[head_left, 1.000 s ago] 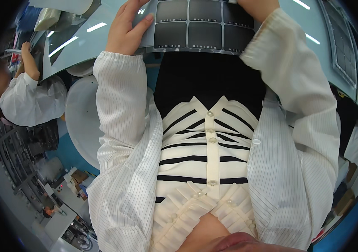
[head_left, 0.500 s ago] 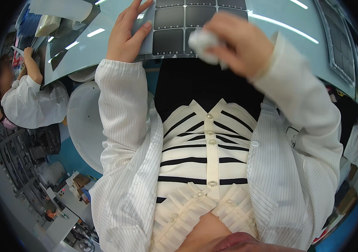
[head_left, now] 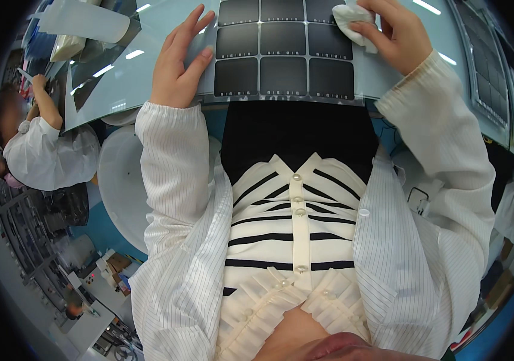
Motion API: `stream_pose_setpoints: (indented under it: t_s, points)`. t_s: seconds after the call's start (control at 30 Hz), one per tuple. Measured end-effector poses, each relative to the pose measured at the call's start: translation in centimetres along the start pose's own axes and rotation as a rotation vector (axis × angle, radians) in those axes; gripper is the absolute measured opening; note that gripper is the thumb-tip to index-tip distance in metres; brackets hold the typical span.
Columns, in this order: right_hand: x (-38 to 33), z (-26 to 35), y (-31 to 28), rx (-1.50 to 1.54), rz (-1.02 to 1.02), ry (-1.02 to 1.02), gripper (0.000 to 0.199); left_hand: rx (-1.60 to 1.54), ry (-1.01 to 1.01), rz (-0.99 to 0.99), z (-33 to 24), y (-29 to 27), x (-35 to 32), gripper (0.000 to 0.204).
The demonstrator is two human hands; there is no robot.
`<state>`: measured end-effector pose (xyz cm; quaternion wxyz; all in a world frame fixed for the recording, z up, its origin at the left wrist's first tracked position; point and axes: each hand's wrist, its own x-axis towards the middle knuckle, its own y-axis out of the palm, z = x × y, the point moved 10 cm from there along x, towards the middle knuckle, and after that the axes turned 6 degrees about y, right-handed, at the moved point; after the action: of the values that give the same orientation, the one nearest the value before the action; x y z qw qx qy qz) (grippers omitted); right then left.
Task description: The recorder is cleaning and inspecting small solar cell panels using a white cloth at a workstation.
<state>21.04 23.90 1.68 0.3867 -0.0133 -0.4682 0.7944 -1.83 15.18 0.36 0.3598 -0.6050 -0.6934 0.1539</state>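
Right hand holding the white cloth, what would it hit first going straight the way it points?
Most likely the sheet of dark panels: the right hand points left toward it, and its white cloth overlaps the sheet's right edge in view. Whether they touch is unclear.

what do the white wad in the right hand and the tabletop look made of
White wad: soft, matt cloth or tissue, judging by its crumpled folds; which one is unclear. Tabletop: probably glass, smooth and glossy, since it shows crisp bright reflections.
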Motion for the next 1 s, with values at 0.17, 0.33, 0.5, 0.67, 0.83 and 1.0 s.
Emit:
stream_pose_setpoints:
  t_s: [0.17, 0.33, 0.5, 0.67, 0.83, 1.0]
  points:
    - [-1.4, 8.0, 4.2, 0.084, 0.245, -0.189, 0.029, 0.125, 0.075, -0.001, 0.3, -1.0, -0.6, 0.061]
    - [4.0, -3.8, -1.1, -0.171, -0.059, 0.162, 0.024, 0.125, 0.074, -0.003, -0.6, -0.9, -0.3, 0.061]
    - [0.8, 9.6, 5.0, -0.035, 0.215, -0.244, 0.027, 0.147, 0.136, 0.051, -1.7, -1.4, -0.8, 0.061]
    - [5.8, -3.2, 0.0, -0.036, 0.045, 0.124, 0.023, 0.116, 0.140, 0.074, -2.9, -0.8, -0.2, 0.061]
    - [3.0, 6.9, 4.3, 0.033, 0.236, -0.105, 0.026, 0.162, 0.129, 0.096, -2.9, -1.1, -0.7, 0.059]
    - [6.3, -0.4, 0.5, 0.058, 0.096, -0.011, 0.026, 0.154, 0.148, 0.110, -3.5, -0.8, -0.5, 0.057]
